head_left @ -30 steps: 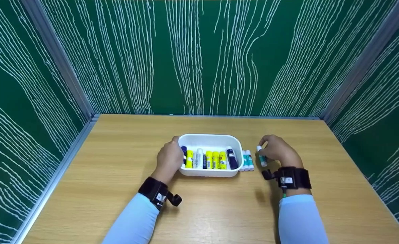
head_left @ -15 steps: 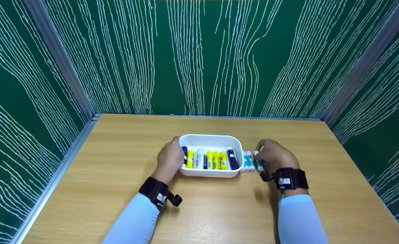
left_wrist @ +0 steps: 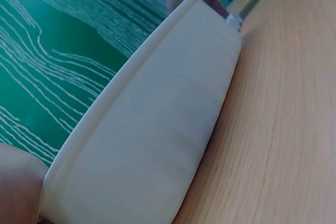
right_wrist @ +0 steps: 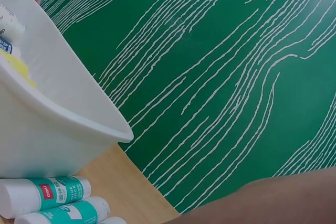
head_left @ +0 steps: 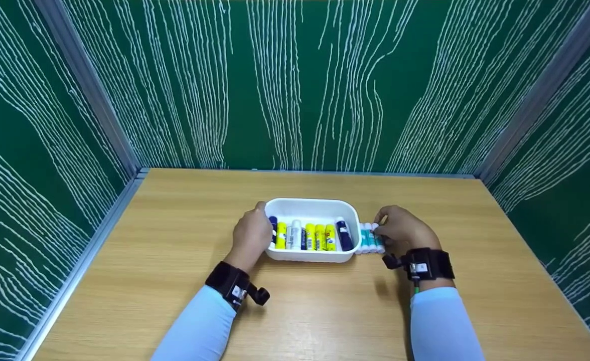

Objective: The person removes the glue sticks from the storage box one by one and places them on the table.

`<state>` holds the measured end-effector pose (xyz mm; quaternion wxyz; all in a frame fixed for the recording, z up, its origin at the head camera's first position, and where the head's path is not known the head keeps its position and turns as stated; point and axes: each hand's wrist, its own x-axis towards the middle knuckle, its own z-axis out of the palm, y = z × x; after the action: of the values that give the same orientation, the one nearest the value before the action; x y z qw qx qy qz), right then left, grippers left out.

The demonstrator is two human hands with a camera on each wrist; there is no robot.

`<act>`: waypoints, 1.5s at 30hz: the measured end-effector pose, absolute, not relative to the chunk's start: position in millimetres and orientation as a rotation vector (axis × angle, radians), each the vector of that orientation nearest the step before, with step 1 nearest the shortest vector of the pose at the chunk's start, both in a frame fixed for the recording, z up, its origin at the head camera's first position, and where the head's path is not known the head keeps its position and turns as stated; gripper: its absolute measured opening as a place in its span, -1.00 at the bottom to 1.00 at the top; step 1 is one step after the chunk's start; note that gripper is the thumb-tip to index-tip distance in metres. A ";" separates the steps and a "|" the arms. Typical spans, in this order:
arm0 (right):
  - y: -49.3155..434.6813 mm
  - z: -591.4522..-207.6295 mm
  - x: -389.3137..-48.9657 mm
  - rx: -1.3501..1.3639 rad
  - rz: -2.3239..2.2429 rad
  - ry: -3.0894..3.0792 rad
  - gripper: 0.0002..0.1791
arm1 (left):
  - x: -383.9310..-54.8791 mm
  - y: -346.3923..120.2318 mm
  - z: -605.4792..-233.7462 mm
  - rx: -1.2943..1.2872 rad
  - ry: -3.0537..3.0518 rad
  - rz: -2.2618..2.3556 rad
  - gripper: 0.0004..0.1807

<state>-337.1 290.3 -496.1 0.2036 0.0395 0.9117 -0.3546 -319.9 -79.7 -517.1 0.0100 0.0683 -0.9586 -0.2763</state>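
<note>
My left hand (head_left: 252, 230) grips the left end of a white plastic box (head_left: 310, 256). Inside it several glue sticks lie side by side: yellow ones (head_left: 320, 238), a white one (head_left: 296, 234) and dark blue ones (head_left: 344, 235). Against the box's right end, on the table, is a short row of white and teal glue sticks (right_wrist: 59, 192), lengthwise and touching. At the outer side of that row my right hand (head_left: 404, 229) pinches the rightmost glue stick (head_left: 379, 245), partly hidden by the fingers. The right wrist view shows only the row's near part, not the fingertips.
The wooden table (head_left: 315, 311) reaches back to a green wall (head_left: 325, 125) with white wavy lines. Similar panels rise at left and right, joined by grey metal posts (head_left: 87, 85). A black camera band (head_left: 428, 264) sits on each wrist.
My right hand has moved left with its teal glue stick and brought it down beside the others, closing the gap. The left hand and box have stayed in place.
</note>
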 end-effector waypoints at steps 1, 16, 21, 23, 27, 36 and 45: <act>290.5 -496.2 -337.0 0.108 -0.988 2.544 -0.75 | -320.0 -79.8 -517.3 0.211 -2.992 -0.861 -0.44; 291.6 -497.5 -335.2 0.182 -1.155 2.453 -0.68 | -320.8 -80.4 -517.8 0.185 -2.981 -0.855 -0.46; 292.2 -497.9 -335.0 0.188 -1.181 2.444 -0.63 | -320.8 -79.9 -516.8 0.192 -2.988 -0.872 -0.45; 292.6 -497.9 -335.3 0.183 -1.174 2.448 -0.62 | -320.6 -79.7 -516.4 0.194 -2.988 -0.877 -0.44; 292.0 -498.1 -334.3 0.214 -1.179 2.435 -0.63 | -320.5 -79.7 -516.2 0.190 -2.989 -0.863 -0.44; 290.3 -495.5 -330.3 0.201 -1.160 2.458 -0.66 | -321.2 -80.5 -516.8 0.181 -2.987 -0.840 -0.45; 290.9 -497.8 -329.4 0.197 -1.294 2.380 -0.68 | -321.6 -82.4 -518.8 0.134 -2.955 -0.858 -0.47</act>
<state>-329.4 290.9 -497.8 0.2112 0.0709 0.8564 -0.4657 -321.6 -82.4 -518.8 0.0310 0.0433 -0.9590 -0.2784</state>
